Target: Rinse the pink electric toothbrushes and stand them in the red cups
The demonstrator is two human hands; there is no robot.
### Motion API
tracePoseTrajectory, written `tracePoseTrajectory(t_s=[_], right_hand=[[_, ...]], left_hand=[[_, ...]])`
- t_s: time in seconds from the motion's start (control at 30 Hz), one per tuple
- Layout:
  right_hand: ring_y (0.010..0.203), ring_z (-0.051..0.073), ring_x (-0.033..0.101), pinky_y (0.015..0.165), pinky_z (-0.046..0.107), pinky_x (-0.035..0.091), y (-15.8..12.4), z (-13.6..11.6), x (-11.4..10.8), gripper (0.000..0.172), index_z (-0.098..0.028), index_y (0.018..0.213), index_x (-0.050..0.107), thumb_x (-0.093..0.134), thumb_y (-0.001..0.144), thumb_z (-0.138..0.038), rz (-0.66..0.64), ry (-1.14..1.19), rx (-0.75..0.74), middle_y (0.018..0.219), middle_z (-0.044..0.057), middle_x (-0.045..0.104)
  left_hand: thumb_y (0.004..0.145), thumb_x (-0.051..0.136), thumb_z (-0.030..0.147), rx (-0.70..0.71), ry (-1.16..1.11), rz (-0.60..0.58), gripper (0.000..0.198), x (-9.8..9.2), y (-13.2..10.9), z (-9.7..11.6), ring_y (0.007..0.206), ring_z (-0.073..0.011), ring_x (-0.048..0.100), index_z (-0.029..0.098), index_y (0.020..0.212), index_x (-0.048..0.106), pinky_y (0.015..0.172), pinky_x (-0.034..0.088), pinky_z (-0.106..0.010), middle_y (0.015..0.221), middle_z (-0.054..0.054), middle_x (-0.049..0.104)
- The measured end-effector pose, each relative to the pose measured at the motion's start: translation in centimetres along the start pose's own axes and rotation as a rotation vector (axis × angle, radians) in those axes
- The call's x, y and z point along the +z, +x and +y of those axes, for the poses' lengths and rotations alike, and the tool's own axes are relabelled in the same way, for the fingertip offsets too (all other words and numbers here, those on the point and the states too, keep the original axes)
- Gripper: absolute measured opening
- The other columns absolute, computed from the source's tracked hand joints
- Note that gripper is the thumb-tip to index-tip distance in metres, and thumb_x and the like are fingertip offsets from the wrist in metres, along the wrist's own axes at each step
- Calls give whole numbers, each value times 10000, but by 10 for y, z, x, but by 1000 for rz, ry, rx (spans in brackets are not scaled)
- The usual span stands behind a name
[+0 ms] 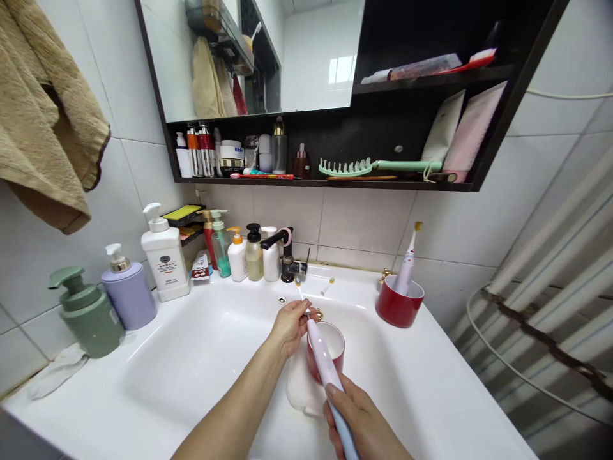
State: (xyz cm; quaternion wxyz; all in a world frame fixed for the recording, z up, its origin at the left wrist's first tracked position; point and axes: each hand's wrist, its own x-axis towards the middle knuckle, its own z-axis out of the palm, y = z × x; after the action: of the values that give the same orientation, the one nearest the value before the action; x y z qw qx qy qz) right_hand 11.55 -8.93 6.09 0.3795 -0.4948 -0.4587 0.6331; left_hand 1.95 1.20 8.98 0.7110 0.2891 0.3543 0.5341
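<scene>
Toothbrush [325, 361] over sink [191, 358] | right hand [364, 421] fingers wrapped its handle, left hand [290, 326] fingers pinched its neck | red cup [338, 333] sat just below left fingertips | steady handle grip, gentle pinch looked wisest

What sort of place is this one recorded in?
Probably a home bathroom: a white sink with a black tap, a mirror above a shelf of toiletries, and an electric toothbrush held by the left hand and right hand.

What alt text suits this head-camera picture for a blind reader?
Two hands hold an electric toothbrush over a white sink: the right hand grips its handle, the left hand pinches its neck above a red cup. Bottles line the rim.
</scene>
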Motion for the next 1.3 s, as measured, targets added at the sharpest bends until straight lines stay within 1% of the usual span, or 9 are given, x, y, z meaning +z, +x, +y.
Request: tracePoseTrajectory(t_s=[0.17, 0.57, 0.8, 0.93, 1.0, 1.07, 1.13, 1.2, 1.3], right_hand=[[281, 21, 306, 272, 157, 233, 0, 1, 1, 249, -173, 705, 337, 347, 669, -419, 77, -78, -41, 475, -73, 387], [305, 35, 315, 294, 169, 245, 0, 4, 4, 284, -181, 746, 345, 380, 640, -442, 160, -14, -75, 463, -76, 373], [286, 30, 297, 284, 173, 218, 1, 6, 5, 252, -188, 676, 331, 353, 664, -439, 111, 45, -47, 480, -74, 376], [317, 43, 322, 325, 186, 265, 2, -12, 1, 261, -186, 667, 350, 319, 685, -445, 143, -11, -152, 462, -71, 361], [399, 65, 381, 386, 192, 322, 8, -32, -4, 260, -185, 678, 365, 307, 695, -438, 239, -88, -259, 492, -54, 388], [511, 85, 438, 474, 199, 367, 20, -53, -11, 256, -183, 709, 381, 300, 700, -426, 357, -201, -436, 580, -27, 442], [567, 93, 455, 527, 205, 376, 37, -67, -17, 257, -183, 754, 397, 323, 688, -421, 400, -245, -477, 638, -16, 468], [561, 105, 462, 529, 218, 372, 54, -68, -21, 259, -174, 743, 416, 355, 666, -414, 445, -299, -483, 625, -11, 486], [560, 134, 479, 535, 241, 364, 73, -51, -25, 241, -167, 671, 463, 402, 633, -397, 506, -406, -467, 592, 3, 515]], left_hand=[[661, 476, 192, -30, 24, -34, 86, 4, -3, -2, 497, -84, 526, 119, 620, 457, 550, 416, -213, 541, -17, 530], [680, 437, 206, -68, 92, -128, 108, 9, -9, -4, 508, -98, 536, 126, 609, 452, 528, 405, -221, 559, -22, 553], [673, 439, 214, -52, 86, -161, 105, 12, -10, -5, 500, -108, 533, 127, 614, 445, 514, 398, -228, 551, -20, 538], [658, 456, 265, 4, 168, -179, 144, 14, -16, -1, 567, -111, 533, 138, 722, 473, 547, 393, -235, 658, -39, 552], [644, 465, 253, 108, 319, -156, 160, 9, -20, -1, 631, -117, 525, 154, 769, 481, 584, 386, -241, 731, -48, 549], [617, 478, 195, 277, 585, -113, 128, -1, -24, -4, 685, -126, 505, 164, 739, 500, 637, 368, -248, 753, -46, 543], [578, 485, 130, 444, 909, -100, 127, -13, -27, -11, 736, -143, 477, 172, 692, 523, 696, 339, -260, 758, -43, 538], [548, 492, 100, 544, 1186, -161, 211, -24, -29, -19, 801, -164, 437, 188, 736, 531, 730, 316, -273, 796, -39, 528], [555, 460, 84, 586, 1496, -325, 185, -33, -29, -30, 849, -168, 386, 180, 698, 527, 726, 318, -263, 780, -25, 509]])
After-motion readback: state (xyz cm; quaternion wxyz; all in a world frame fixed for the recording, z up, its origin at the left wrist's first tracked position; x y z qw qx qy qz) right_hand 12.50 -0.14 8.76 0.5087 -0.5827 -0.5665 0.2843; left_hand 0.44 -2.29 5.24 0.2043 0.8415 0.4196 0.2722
